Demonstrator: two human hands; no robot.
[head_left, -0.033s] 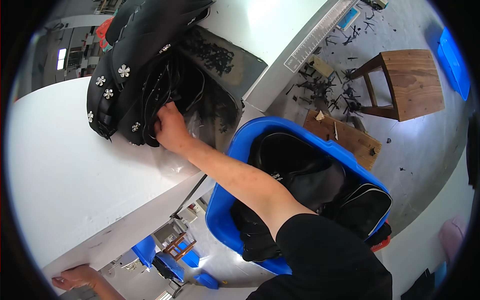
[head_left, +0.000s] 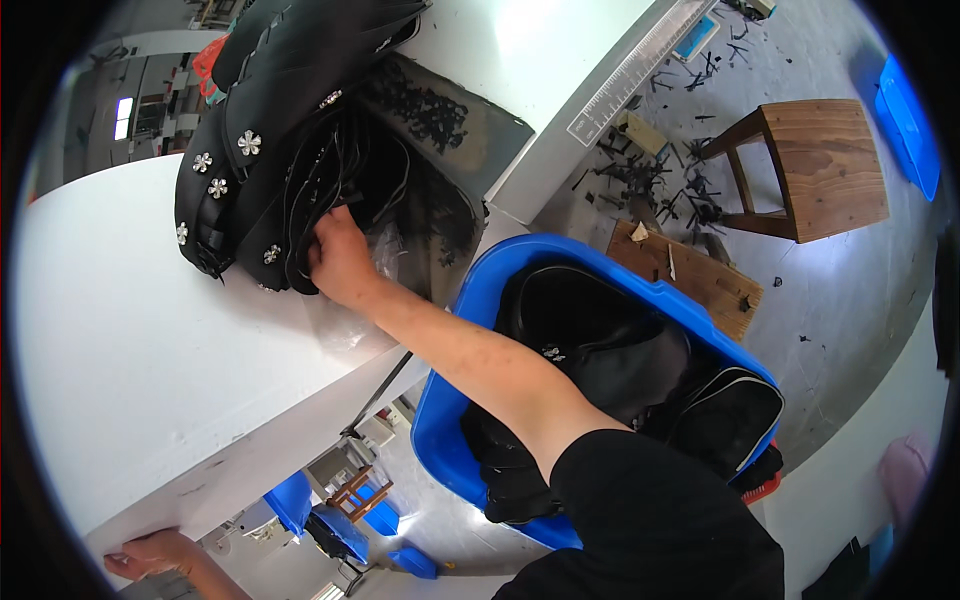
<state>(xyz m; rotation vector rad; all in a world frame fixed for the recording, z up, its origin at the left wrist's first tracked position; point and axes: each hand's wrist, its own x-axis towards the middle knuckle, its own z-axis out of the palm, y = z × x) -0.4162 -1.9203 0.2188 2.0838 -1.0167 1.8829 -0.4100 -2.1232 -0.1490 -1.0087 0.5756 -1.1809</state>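
Observation:
A pile of black bags (head_left: 265, 190) with silver flower-shaped studs lies on the white table at the upper left. My right hand (head_left: 343, 258) grips the edge of one bag on the pile's near right side, and its fingertips are partly hidden among the black layers. Clear plastic film (head_left: 385, 255) lies beside that wrist. At the lower left, my left hand (head_left: 155, 555) is by the table's front edge with its fingers curled in; anything between them is too small to make out.
Below my right arm stands a blue bin (head_left: 440, 400) holding more black bags. The white table (head_left: 130, 340) has a dark, stained board (head_left: 490, 125) by the pile. A wooden stool (head_left: 825, 170), a wooden board (head_left: 690, 275) and scattered black scraps (head_left: 650, 180) are on the floor.

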